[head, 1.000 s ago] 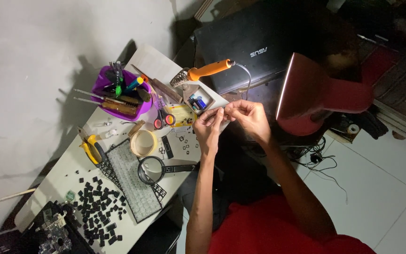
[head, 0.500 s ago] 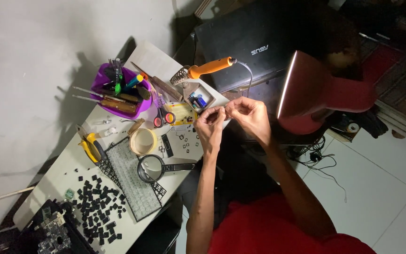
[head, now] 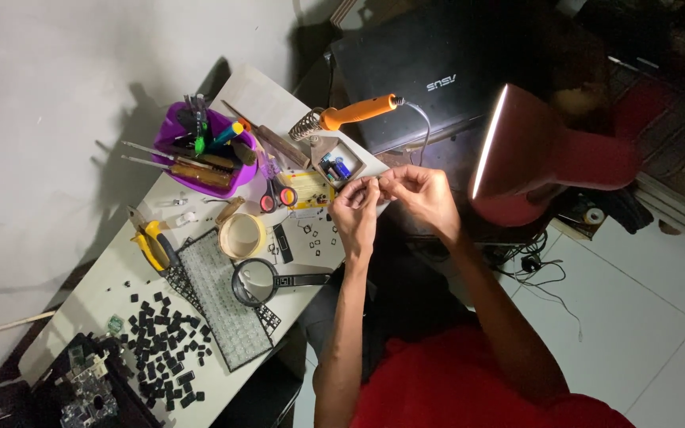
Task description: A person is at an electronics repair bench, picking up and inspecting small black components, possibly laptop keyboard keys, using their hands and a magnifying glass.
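White table (head: 105, 285) by a grey wall — left hand (head: 356, 215), right hand (head: 422, 194) pinched together, grip contents unclear.

Left hand (head: 356, 212): shifted slightly right and down relative to small white box (head: 341, 164); earlier overlapped box's lower edge, now just below and right of it. Right hand (head: 419, 192): moved slightly away from box, same direction. Fingertips of both hands: remain pinched together; held item too small to identify. Items on table (head: 105, 269): no displacement visible.
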